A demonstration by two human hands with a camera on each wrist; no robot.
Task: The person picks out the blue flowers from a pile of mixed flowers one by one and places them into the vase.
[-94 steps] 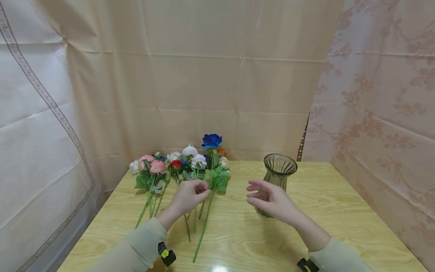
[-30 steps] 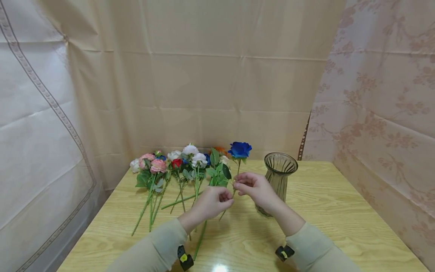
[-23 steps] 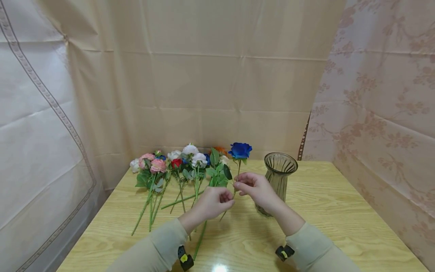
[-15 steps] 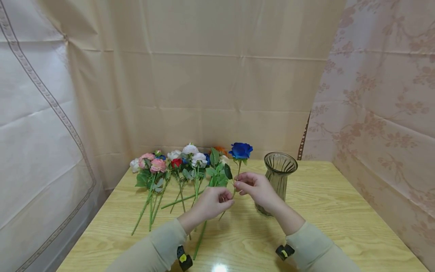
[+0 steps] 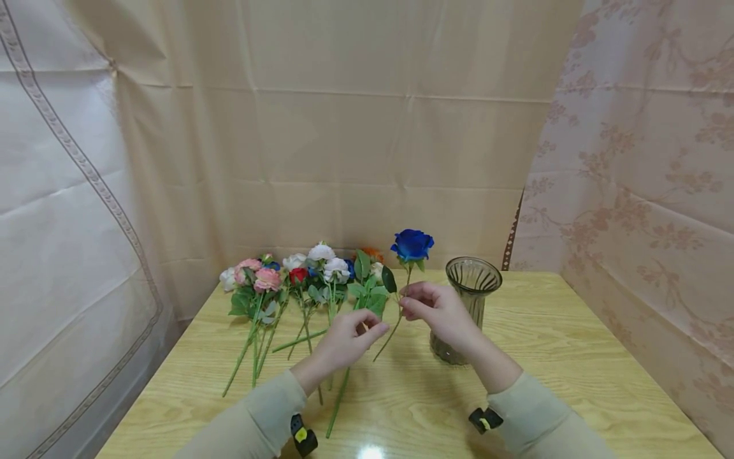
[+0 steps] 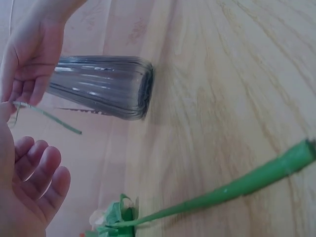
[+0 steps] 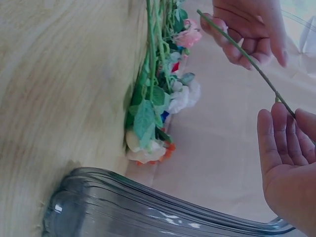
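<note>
Head view: the right hand (image 5: 440,315) pinches the blue rose (image 5: 412,245) by its stem, tilted bloom-up toward the vase (image 5: 473,307) just rightward, while the farther left hand (image 5: 347,338), loosely curled, seems empty.

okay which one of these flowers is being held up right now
The large blue rose, pinched by its stem in the right hand; the other flowers, including some blue ones, lie on the table.

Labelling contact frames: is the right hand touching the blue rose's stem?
Touching. The right wrist view shows it: the right hand pinches the blue rose's stem between thumb and fingertips, its lower end sticking out beyond.
</note>
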